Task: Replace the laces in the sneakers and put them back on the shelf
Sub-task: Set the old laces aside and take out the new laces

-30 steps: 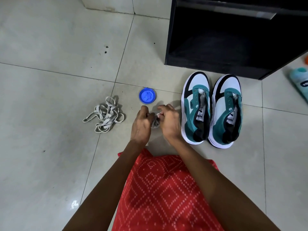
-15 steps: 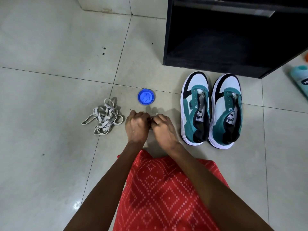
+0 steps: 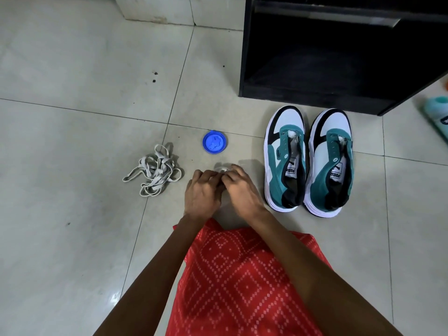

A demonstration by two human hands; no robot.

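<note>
My left hand [image 3: 202, 196] and right hand [image 3: 243, 191] are knuckles-up with fingers curled, fingertips meeting to pinch a small pale bundle [image 3: 222, 169], too blurred to name. The sneakers [image 3: 284, 151] stand unlaced just right of my hands, toes toward the black shelf [image 3: 315, 98]. Loose laces [image 3: 155, 173] and a blue lid [image 3: 214, 146] lie left on the tiled floor [image 3: 72, 132].

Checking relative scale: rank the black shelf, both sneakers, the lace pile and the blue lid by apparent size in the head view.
1. black shelf, though partly out of frame
2. left sneaker and right sneaker, alike
3. lace pile
4. blue lid
</note>
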